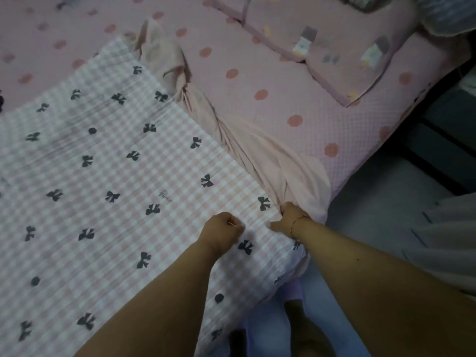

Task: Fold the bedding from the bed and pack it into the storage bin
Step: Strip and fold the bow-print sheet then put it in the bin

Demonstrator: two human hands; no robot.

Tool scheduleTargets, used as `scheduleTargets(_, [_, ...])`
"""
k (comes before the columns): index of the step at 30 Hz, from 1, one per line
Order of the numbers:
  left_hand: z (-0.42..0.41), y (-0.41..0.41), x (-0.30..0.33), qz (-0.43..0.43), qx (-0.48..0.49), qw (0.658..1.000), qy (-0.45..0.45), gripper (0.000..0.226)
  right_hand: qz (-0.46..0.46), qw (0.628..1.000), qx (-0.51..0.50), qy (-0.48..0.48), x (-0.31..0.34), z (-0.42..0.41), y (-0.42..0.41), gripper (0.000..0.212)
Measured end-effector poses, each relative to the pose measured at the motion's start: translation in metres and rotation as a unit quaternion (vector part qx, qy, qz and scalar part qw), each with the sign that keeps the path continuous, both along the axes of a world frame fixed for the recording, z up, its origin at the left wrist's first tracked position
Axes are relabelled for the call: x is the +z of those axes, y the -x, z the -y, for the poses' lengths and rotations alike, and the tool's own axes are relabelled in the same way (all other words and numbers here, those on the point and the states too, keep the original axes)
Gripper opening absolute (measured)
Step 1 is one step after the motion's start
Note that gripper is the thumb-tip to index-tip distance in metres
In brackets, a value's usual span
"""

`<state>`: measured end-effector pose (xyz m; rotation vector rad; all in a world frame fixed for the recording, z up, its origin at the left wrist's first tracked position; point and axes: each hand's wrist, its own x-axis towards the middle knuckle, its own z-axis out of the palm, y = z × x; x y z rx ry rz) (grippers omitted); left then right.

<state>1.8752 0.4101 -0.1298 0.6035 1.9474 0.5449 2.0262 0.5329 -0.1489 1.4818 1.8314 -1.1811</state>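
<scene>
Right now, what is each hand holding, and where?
Right hand grips the checked blanket at its near corner; left hand pinches its near edge.

The checked blanket (108, 176) is lying flat, leaving open room above. A bunched pink sheet (257, 150) and a pillow (334, 47) are blocking the right.

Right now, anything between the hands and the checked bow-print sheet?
Nothing visible. Both hands are already on the checked sheet: the right hand grips its edge beside the bunched plain pink fabric, and the left hand is curled on top. No storage bin is in view.
</scene>
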Motion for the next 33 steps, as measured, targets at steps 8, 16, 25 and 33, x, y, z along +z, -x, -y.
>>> scheduleTargets(8, [-0.013,-0.008,-0.004,0.019,0.042,0.999,0.006,0.012,-0.014,0.998,0.058,0.004,0.002,-0.030,-0.009,0.064])
scheduleTargets(16, [-0.005,-0.005,0.003,0.014,0.060,0.998,0.014,0.014,-0.030,0.996,0.023,-0.086,0.007,-0.057,-0.019,0.028])
scheduleTargets(25, [0.018,-0.007,0.006,-0.035,0.053,0.998,0.032,0.014,0.093,0.961,0.061,-0.251,0.023,-0.068,0.001,0.038])
scheduleTargets(33, [0.068,-0.010,0.035,-0.045,0.140,0.988,0.051,0.042,-0.030,0.970,0.185,-0.158,0.050,-0.028,0.063,0.025])
